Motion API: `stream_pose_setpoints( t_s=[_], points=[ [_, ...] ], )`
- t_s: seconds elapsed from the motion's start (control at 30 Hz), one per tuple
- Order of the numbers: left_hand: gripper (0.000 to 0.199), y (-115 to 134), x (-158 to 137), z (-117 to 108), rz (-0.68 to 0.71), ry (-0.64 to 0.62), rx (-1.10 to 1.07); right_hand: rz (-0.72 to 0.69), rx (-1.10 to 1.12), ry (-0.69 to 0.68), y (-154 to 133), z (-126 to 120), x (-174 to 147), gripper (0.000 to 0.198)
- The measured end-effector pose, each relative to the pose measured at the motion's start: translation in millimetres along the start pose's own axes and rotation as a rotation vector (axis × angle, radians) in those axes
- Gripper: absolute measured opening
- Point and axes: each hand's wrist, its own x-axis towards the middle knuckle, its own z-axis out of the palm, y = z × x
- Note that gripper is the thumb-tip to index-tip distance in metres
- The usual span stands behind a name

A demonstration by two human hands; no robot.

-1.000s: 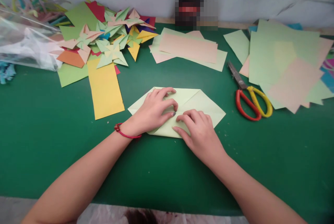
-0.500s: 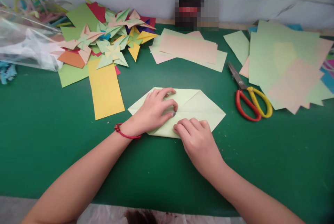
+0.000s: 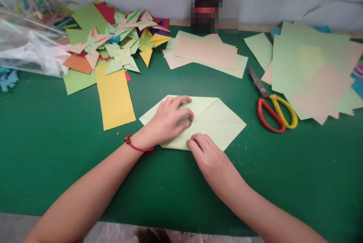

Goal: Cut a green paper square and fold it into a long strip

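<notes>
Resting open with bent fingers, the left hand (image 3: 169, 122) covered nine o'clock on the folded paper (image 3: 219, 126), mid-way along the surface (image 3: 161, 194). It seemed light, thin and easily creased, best held by its edges. At five o'clock, the right hand (image 3: 211, 160) curled; any pinch, I couldn't tell.

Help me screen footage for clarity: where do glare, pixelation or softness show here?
In the head view, pale glare streaks the clear plastic bag at the left; in the head view, a pixelated block covers part of the background at top centre; in the head view, the scissors and pale green paper have readable outlines, though fine detail looks slightly soft.
</notes>
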Motion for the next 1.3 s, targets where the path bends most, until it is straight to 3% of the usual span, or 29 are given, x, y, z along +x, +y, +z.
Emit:
stream_pose_setpoints(
  t_s=[0.4, 0.67, 0.8, 1.07, 1.3],
  points=[
    [0.012, 0, 0, 0, 0.004, -0.002, 0.007, 0.031, 0.046, -0.049, -2, 4, -1, 0.008],
    [0.013, 0, 0, 1, 0.004, 0.001, 0.008, 0.049, 0.064, 0.009, -2, 10, 2, 0.018],
    [0.012, 0, 0, 1, 0.005, 0.002, 0.008, 0.049, -0.033, 0.060, -2, 16, 3, 0.025],
    [0.013, 0, 1, 2, 0.005, -0.002, 0.007, 0.121, -0.138, 0.151, -8, 24, 9, 0.011],
    [0.013, -1, 1, 1, 0.006, 0.003, 0.002, 0.198, -0.134, 0.179, -15, 24, 14, 0.027]
  ],
)
